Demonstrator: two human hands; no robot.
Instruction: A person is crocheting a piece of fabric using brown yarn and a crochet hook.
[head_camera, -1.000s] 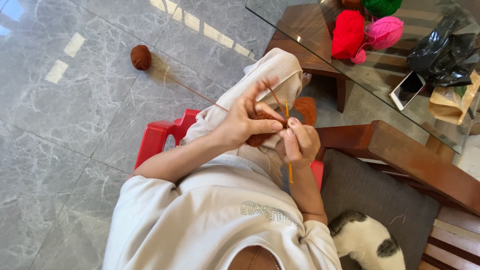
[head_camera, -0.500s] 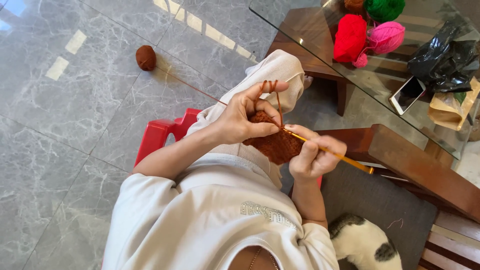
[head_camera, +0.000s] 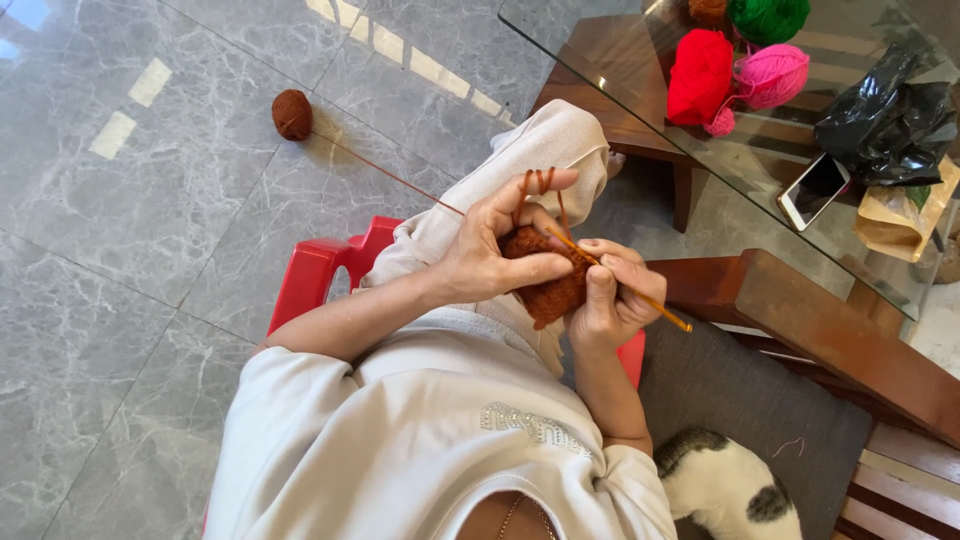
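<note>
My left hand (head_camera: 495, 245) pinches a small brown crocheted piece (head_camera: 548, 282) over my lap, with brown yarn looped around its raised fingers. My right hand (head_camera: 608, 295) grips a thin orange crochet hook (head_camera: 640, 297) whose tip enters the top of the piece; the handle points down to the right. A brown strand runs from my left fingers across the floor to a brown yarn ball (head_camera: 292, 114) at the upper left.
I sit on a red plastic stool (head_camera: 318, 275). A glass table (head_camera: 600, 60) at the upper right bears red (head_camera: 700, 75), pink (head_camera: 772, 76) and green (head_camera: 768, 18) yarn, a phone (head_camera: 813, 190) and a black bag (head_camera: 885, 118). A white-and-grey cat (head_camera: 725, 490) lies on a wooden chair's grey cushion (head_camera: 760, 400).
The hook swung from upright to slanting down-right. My right hand dropped away, then moved back up against the brown piece. My left hand kept its hold.
</note>
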